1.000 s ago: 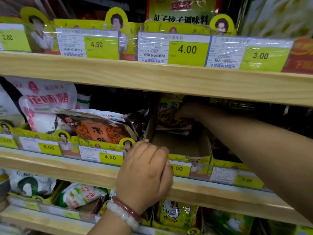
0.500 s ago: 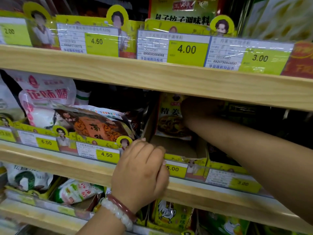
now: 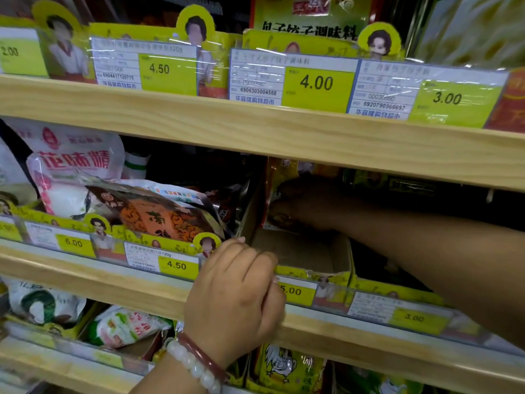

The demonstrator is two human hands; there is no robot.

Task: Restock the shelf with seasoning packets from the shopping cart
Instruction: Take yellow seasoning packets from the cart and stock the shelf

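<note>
Since a second ago, our right hand (image 3: 301,206) has pushed the seasoning packet (image 3: 284,177) upright, deeper into the cardboard tray (image 3: 301,254) at one o'clock; grasp too shadowed to tell. Left hand (image 3: 235,297) clasps the shelf edge (image 3: 113,285).

left grip (image 3: 235,294) curled; right grip (image 3: 301,206) outstretched

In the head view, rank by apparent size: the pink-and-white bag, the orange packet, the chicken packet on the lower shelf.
1. Pink-and-white bag.
2. Orange packet, partly hidden behind the price strip; close to the bag, so that order is unsure.
3. Chicken packet, cut off by the shelf edge.
</note>
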